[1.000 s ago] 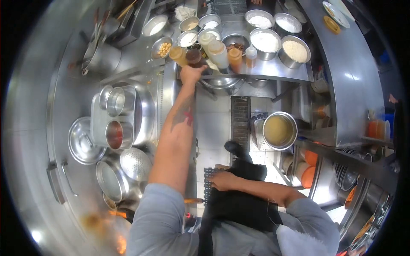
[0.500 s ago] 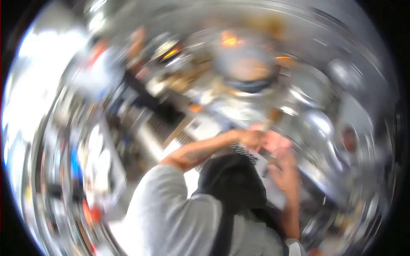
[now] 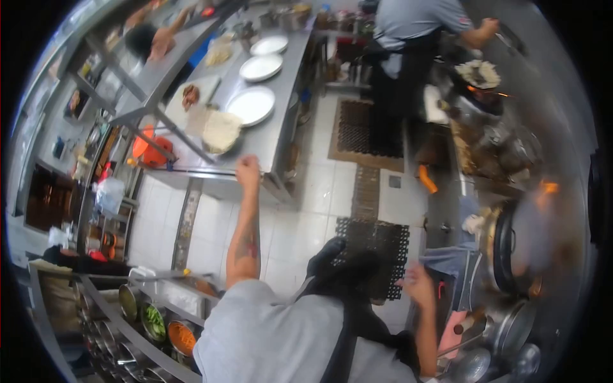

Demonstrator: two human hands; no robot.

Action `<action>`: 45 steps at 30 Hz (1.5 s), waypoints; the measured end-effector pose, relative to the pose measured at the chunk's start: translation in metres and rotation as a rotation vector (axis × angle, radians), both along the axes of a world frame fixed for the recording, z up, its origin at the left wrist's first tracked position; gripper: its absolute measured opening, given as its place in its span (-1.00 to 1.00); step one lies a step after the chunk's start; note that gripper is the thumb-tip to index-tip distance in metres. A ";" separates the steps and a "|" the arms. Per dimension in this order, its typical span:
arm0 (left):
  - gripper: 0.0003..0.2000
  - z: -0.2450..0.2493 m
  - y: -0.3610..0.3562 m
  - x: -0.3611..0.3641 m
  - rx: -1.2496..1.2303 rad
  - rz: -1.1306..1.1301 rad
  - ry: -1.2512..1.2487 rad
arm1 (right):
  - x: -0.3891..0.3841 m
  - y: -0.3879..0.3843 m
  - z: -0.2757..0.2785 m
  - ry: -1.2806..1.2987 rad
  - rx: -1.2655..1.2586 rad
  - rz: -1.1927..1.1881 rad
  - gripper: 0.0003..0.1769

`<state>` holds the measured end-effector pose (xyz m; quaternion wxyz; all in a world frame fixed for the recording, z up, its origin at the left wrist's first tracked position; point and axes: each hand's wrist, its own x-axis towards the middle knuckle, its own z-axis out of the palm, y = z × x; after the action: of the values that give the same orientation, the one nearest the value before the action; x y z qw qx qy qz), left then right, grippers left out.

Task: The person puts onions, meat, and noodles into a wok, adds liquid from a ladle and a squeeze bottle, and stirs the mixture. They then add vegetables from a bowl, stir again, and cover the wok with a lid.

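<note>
The right hand (image 3: 418,285) is released, fingers slightly bent, near a blue-grey cloth (image 3: 448,260). Farther out, the left hand (image 3: 248,170) curls at the steel counter's (image 3: 263,145) edge, its grasp unclear, near a filled bowl (image 3: 223,152); white plates (image 3: 251,106) lie beyond.

Bright; rt. side blurred (edges v. warped).

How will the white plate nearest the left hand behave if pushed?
The white plate looks rigid and smooth, so likely slippery and perhaps chippable. Being wide and low on the flat steel counter, it would probably slide before tipping.
</note>
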<state>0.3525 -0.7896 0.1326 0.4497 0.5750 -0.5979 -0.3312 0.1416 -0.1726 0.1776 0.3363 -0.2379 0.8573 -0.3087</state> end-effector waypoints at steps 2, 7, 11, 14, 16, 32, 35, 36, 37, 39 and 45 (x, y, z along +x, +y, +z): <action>-0.61 0.058 -0.035 0.022 -0.196 0.211 -0.171 | 0.058 -0.034 -0.098 0.278 0.297 0.482 -0.27; -0.46 0.081 -0.158 0.025 -0.302 0.367 -0.543 | 0.078 -0.043 -0.167 -0.174 0.049 0.058 -0.23; -0.28 0.072 -0.290 0.022 0.135 0.729 -0.676 | -0.013 -0.052 -0.104 -0.276 -0.023 -0.366 -0.16; -0.11 0.033 -0.371 0.050 0.484 0.848 -0.243 | -0.047 -0.046 -0.083 -0.073 0.187 -0.349 -0.18; -0.08 -0.004 -0.424 0.078 0.527 1.061 0.219 | -0.061 -0.010 -0.125 -0.027 0.250 -0.275 -0.22; -0.59 0.020 -0.414 0.131 0.041 0.276 -1.029 | -0.035 -0.092 -0.122 -0.196 0.410 0.017 -0.40; -0.65 0.084 -0.391 0.102 0.075 0.265 -1.078 | -0.058 -0.100 -0.128 -0.187 0.410 -0.069 -0.30; -0.70 0.107 -0.366 0.079 0.038 0.296 -0.278 | -0.067 -0.115 -0.114 -0.184 0.433 -0.075 -0.30; -0.72 0.123 -0.347 0.060 0.010 0.278 0.520 | -0.070 -0.129 -0.102 -0.187 0.454 -0.092 -0.30; -0.59 0.155 -0.318 0.026 0.147 0.020 0.808 | -0.077 -0.120 -0.135 -0.169 0.274 -0.120 -0.27; -0.55 0.253 -0.057 -0.195 0.260 -0.745 0.898 | -0.050 -0.143 -0.100 0.076 0.110 -0.091 -0.30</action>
<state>0.1570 -0.8464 0.3855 0.4380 0.1806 -0.4652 -0.7477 0.0915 -0.3159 0.0778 0.3017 -0.1916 0.8950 -0.2669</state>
